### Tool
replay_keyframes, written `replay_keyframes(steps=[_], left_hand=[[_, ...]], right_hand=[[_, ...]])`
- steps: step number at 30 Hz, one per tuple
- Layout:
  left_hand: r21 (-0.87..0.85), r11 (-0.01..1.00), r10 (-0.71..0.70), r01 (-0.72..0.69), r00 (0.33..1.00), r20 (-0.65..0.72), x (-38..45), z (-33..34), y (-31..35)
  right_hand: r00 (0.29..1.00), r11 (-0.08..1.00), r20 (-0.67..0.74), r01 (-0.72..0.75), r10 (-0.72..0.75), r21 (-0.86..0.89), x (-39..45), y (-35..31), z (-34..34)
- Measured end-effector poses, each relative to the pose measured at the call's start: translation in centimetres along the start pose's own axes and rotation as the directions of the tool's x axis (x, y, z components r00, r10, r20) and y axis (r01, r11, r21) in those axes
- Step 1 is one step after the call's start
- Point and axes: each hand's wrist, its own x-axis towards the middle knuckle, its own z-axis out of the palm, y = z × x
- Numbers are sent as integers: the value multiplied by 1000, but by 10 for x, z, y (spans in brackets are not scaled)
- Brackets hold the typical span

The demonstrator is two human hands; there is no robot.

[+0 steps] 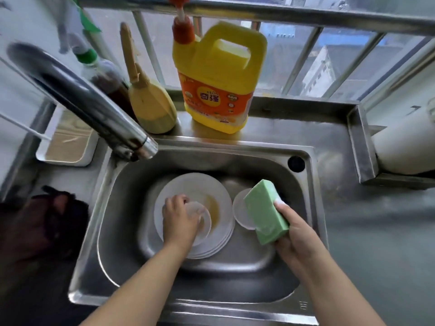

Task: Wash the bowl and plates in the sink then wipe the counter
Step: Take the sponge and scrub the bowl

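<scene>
While a stack of white plates (219, 191) lies in the bottom of the steel sink (235, 158), the left hand (180, 216) reaches down onto it and grips a small white bowl (200, 220) that sits on the top plate, fingers curled over its rim. Brownish residue (214, 208) smears the top plate just right of the bowl. Another small white dish (241, 212) lies beside the stack to the right, partly hidden by a green sponge (266, 212). The right hand (294, 231) holds that sponge above the sink, fingers and thumb clamped round its lower end, and the sponge tilts up and to the left. A chrome faucet (94, 104) juts over the sink from the upper left. Behind the sink, on the steel ledge, stands a yellow detergent jug (216, 78) with an orange label, with a tan brush (150, 104) and a dark bottle (110, 78) to its left. A dark cloth (44, 222) lies on the counter (376, 231) left of the sink
</scene>
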Motion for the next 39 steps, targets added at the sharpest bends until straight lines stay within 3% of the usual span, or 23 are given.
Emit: replay_keyframes(steps=[2,6,9,15,20,24,26,27,28,30,31,32,35,37,39], left_hand=[[50,991,-122,120,992,41,11,-9,-28],[47,958,-283,284,899,334,29,-11,-60],[72,960,-272,269,845,461,35,-8,-69],[-23,953,-257,304,842,474,37,-25,-56],[-318,810,-249,493,779,576,23,-61,-25],[-419,739,-156,527,739,655,9,-86,-2],[-439,725,-133,531,733,667,3,-94,8],[-451,711,-124,539,727,675,-1,-98,14],[-465,698,-111,544,724,680,-5,-103,21],[-501,670,-71,548,719,692,-14,-111,34],[-518,657,-51,547,718,694,-18,-113,39],[-531,655,-35,537,724,689,-21,-115,42],[-522,693,-43,498,750,660,-24,-117,43],[-483,703,-66,522,724,686,-26,-117,42],[-444,712,-80,544,691,719,-28,-118,45]], right_hand=[[1000,999,19,-11,11,-32,4,9,12],[999,995,32,-12,15,-101,10,29,27],[999,993,21,-27,30,-116,12,42,32],[999,986,-21,-37,34,-160,5,48,37],[998,982,-60,-31,20,-188,-8,43,40],[993,919,-7,109,-121,-379,-22,44,50],[953,750,51,268,-299,-604,-32,42,60],[910,568,122,347,-396,-746,-36,39,65],[862,307,221,386,-457,-870,-39,38,69],[814,-196,410,360,-411,-912,-44,41,83],[813,-335,444,328,-377,-883,-44,46,90],[808,-415,467,310,-358,-855,-44,52,95],[785,-522,550,353,-287,-776,-47,64,93],[732,-740,660,347,-171,-576,-44,53,80],[664,-887,745,306,-61,-346,-39,32,71]])
